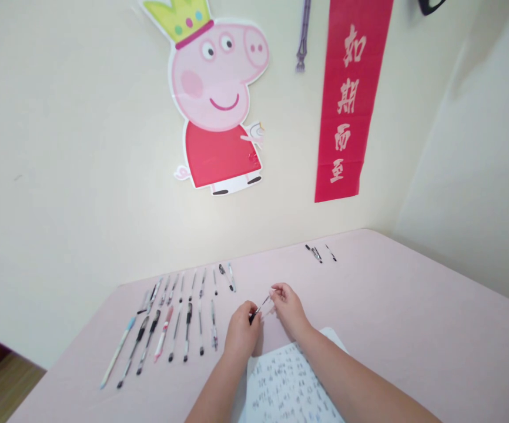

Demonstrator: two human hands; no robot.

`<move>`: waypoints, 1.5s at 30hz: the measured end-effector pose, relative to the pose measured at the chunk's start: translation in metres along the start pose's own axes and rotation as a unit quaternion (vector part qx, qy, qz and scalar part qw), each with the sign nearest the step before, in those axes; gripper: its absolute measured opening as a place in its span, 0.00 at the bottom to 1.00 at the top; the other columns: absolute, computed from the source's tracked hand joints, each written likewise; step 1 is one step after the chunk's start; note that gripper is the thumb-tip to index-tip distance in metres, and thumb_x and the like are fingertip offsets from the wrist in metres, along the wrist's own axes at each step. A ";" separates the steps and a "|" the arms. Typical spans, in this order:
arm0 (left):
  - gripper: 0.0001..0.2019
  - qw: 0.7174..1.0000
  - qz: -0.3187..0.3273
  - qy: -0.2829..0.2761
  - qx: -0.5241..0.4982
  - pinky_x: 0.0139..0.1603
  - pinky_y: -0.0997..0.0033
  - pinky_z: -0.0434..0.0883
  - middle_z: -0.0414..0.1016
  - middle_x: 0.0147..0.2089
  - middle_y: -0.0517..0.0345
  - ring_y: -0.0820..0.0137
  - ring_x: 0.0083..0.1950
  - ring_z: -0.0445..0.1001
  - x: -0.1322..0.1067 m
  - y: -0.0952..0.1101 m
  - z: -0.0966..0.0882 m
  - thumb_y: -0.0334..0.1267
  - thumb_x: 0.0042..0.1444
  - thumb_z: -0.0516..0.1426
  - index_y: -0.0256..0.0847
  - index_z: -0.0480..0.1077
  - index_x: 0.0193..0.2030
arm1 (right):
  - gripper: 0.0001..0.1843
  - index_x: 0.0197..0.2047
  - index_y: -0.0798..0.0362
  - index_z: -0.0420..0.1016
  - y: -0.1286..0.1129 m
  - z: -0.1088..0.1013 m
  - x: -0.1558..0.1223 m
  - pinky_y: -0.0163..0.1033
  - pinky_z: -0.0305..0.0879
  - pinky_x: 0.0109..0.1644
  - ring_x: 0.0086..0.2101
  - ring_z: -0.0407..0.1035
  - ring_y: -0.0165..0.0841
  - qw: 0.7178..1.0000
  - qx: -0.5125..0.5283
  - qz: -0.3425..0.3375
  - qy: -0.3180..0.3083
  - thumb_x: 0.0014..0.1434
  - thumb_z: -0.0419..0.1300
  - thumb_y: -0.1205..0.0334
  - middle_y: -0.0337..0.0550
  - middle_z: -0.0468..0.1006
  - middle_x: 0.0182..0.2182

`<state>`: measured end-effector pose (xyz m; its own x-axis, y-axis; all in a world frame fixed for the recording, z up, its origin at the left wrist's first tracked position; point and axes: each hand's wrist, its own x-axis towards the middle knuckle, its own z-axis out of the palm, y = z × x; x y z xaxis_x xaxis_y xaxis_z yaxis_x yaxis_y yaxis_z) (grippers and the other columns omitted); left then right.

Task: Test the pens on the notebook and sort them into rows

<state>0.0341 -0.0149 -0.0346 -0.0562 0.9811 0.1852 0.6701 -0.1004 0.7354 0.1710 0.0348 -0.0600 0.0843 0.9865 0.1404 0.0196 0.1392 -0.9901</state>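
Note:
A slim pen [261, 306] with a black end and a clear, thin front part spans the gap between my two hands. My left hand [241, 332] is closed around its dark end. My right hand [288, 309] pinches the far tip with thumb and forefinger, the other fingers curled loosely. Whether the pen is in one piece or parted is too small to tell. Beneath my forearms lies a sheet of paper [287, 385] covered in handwriting. To the left, pens lie in two rows, among them a pink pen [164, 333] and a pale pen with a blue end [117, 352].
A pink-covered table [413, 329] meets the wall at the back. Several dark pen pieces [314, 254] lie near its far edge, beside a thin black-and-white piece [331, 252]. On the wall hang a cartoon pig cutout [223, 111] and a red banner [347, 117].

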 end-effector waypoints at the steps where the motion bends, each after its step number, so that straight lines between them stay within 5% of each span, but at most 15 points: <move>1: 0.03 1.000 0.003 0.000 0.006 0.34 0.73 0.61 0.72 0.29 0.61 0.71 0.31 0.70 0.000 0.000 0.000 0.34 0.53 0.51 0.41 0.64 0.29 | 0.14 0.37 0.52 0.69 0.001 -0.002 0.000 0.35 0.60 0.28 0.26 0.65 0.31 0.999 -0.050 -0.019 0.009 0.51 0.57 0.52 0.39 0.72 0.27; 7: 0.05 1.000 0.012 0.016 -0.007 0.33 0.72 0.61 0.70 0.28 0.61 0.71 0.30 0.69 0.000 -0.001 0.000 0.37 0.53 0.51 0.42 0.65 0.29 | 0.05 0.30 0.49 0.70 -0.008 -0.011 -0.004 0.35 0.55 0.32 0.28 0.67 0.31 0.948 -0.316 -0.042 -0.006 0.55 0.55 0.59 0.38 0.75 0.26; 16: 0.07 0.996 0.056 0.066 -0.035 0.41 0.68 0.67 0.70 0.35 0.56 0.68 0.39 0.70 0.001 -0.001 0.002 0.29 0.49 0.51 0.41 0.67 0.34 | 0.07 0.31 0.49 0.72 -0.009 -0.010 -0.007 0.35 0.52 0.32 0.29 0.67 0.32 0.916 -0.395 -0.062 -0.017 0.56 0.55 0.59 0.41 0.76 0.29; 22: 0.09 0.992 0.079 0.075 -0.070 0.41 0.66 0.69 0.68 0.36 0.55 0.68 0.39 0.70 0.002 0.001 0.002 0.30 0.50 0.52 0.40 0.69 0.38 | 0.11 0.34 0.52 0.72 -0.013 -0.007 -0.006 0.37 0.58 0.38 0.33 0.66 0.34 0.965 -0.225 -0.132 -0.010 0.58 0.51 0.57 0.43 0.72 0.31; 27: 0.10 0.987 0.029 0.073 -0.138 0.38 0.68 0.69 0.70 0.34 0.56 0.70 0.35 0.70 0.003 0.003 0.005 0.35 0.51 0.53 0.40 0.69 0.41 | 0.20 0.28 0.54 0.72 -0.018 0.004 -0.009 0.37 0.59 0.33 0.28 0.64 0.34 0.996 -0.016 -0.060 -0.071 0.57 0.50 0.46 0.41 0.70 0.23; 33: 0.13 0.972 -0.035 0.043 -0.227 0.29 0.74 0.67 0.70 0.32 0.59 0.74 0.29 0.69 0.004 0.005 0.010 0.37 0.49 0.55 0.39 0.67 0.43 | 0.17 0.24 0.54 0.70 -0.022 0.009 -0.010 0.36 0.59 0.33 0.27 0.63 0.32 0.991 0.086 0.010 -0.097 0.43 0.65 0.47 0.39 0.71 0.21; 38: 0.08 0.986 -0.013 0.054 -0.155 0.32 0.73 0.65 0.70 0.29 0.59 0.72 0.29 0.68 0.003 0.000 0.010 0.38 0.45 0.57 0.38 0.68 0.33 | 0.17 0.24 0.55 0.71 -0.021 0.006 -0.009 0.33 0.56 0.28 0.24 0.60 0.28 0.982 0.171 0.048 -0.062 0.39 0.67 0.50 0.35 0.68 0.20; 45: 0.11 0.993 0.002 0.002 -0.116 0.31 0.73 0.61 0.67 0.24 0.61 0.71 0.28 0.66 0.002 0.000 0.008 0.42 0.53 0.50 0.39 0.70 0.30 | 0.19 0.26 0.55 0.70 -0.027 0.004 -0.009 0.31 0.40 0.20 0.15 0.46 0.21 0.958 0.239 0.115 -0.110 0.39 0.68 0.48 0.27 0.56 0.12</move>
<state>0.0397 -0.0117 -0.0391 -0.0564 0.9799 0.1911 0.4821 -0.1409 0.8647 0.1662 0.0226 -0.0343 -0.1810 0.9828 -0.0357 -0.4365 -0.1128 -0.8926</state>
